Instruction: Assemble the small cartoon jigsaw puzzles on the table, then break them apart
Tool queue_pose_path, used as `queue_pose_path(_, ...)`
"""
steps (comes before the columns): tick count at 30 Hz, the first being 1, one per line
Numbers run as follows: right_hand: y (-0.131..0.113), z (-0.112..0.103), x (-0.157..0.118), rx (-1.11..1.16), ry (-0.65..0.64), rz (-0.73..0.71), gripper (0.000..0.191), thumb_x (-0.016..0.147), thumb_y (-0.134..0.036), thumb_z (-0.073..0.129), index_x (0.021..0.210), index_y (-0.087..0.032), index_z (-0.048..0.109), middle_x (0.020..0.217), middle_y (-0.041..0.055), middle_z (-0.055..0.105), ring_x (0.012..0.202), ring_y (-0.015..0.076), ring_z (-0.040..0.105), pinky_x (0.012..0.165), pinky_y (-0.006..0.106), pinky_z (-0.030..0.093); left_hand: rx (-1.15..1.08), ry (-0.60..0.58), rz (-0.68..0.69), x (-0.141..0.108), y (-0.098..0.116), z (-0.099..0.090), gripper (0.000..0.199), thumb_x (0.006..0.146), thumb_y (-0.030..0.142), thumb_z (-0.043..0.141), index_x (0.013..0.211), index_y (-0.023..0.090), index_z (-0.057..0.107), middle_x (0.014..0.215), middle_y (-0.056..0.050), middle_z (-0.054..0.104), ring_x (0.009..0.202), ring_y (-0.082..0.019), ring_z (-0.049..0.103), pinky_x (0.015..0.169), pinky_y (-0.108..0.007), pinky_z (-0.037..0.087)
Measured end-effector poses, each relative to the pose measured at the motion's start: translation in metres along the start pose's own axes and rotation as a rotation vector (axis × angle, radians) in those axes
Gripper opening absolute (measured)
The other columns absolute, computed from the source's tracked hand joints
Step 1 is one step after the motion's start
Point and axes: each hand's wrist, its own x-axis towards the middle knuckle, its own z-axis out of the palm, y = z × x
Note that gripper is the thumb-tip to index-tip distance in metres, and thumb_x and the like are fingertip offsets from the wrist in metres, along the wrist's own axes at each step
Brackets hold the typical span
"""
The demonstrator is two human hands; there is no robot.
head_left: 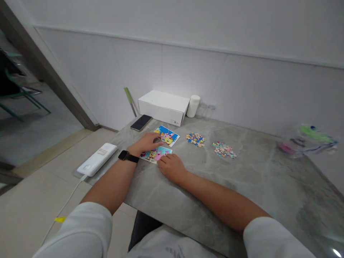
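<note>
Two colorful cartoon picture cards lie flat on the grey table. The upper card (170, 138) has a blue background; the lower card (153, 154) shows pink and turquoise. My left hand (146, 142), with a black watch on its wrist, is palm down over the left part of the cards, its thumb and fingers apart. Curled fingers of my right hand (172, 167) close on the right edge of the lower card. To the right lie two piles of small jigsaw puzzle pieces, a blue-and-yellow pile (196, 139) and a pastel pile (224, 149).
Against the wall stand a white box (163, 107), a white cylinder (193, 106) and clear cups (205, 111). A phone (141, 122) lies at the back left. A corded white power strip (98, 159) sits on the left edge. Plastic bags (307, 140) lie far right.
</note>
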Motion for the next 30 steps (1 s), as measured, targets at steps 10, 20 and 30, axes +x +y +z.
queue_pose_path(10,0.028,-0.003,-0.004,0.128,-0.017,0.145,0.043,0.106,-0.048,0.058,0.137,-0.02,0.067,0.143,0.014,0.068,0.127,0.0291,0.059,0.107,0.046,0.04,0.168,-0.03,-0.059,0.011,0.007,0.014,0.053,0.096,0.047,0.063,0.141,0.02,0.064,0.145,-0.017,0.067,0.137,-0.034,0.062,0.118,-0.047,0.044)
queue_pose_path(20,0.034,0.005,0.0,0.125,0.05,0.227,0.043,0.104,-0.049,0.061,0.137,-0.022,0.068,0.145,0.0139,0.066,0.129,0.0298,0.059,0.115,0.051,0.036,0.134,0.044,-0.096,0.016,0.01,0.022,0.049,0.102,0.04,0.054,0.149,0.025,0.059,0.162,-0.014,0.052,0.151,-0.035,0.048,0.13,-0.063,0.023)
queue_pose_path(30,0.033,0.009,-0.003,0.123,0.097,0.241,0.042,0.104,-0.046,0.062,0.139,-0.022,0.066,0.143,0.0129,0.067,0.131,0.0318,0.057,0.125,0.062,0.022,0.125,-0.012,-0.124,0.017,0.01,0.022,0.047,0.102,0.044,0.056,0.146,0.028,0.061,0.161,-0.013,0.054,0.151,-0.035,0.047,0.129,-0.064,0.024)
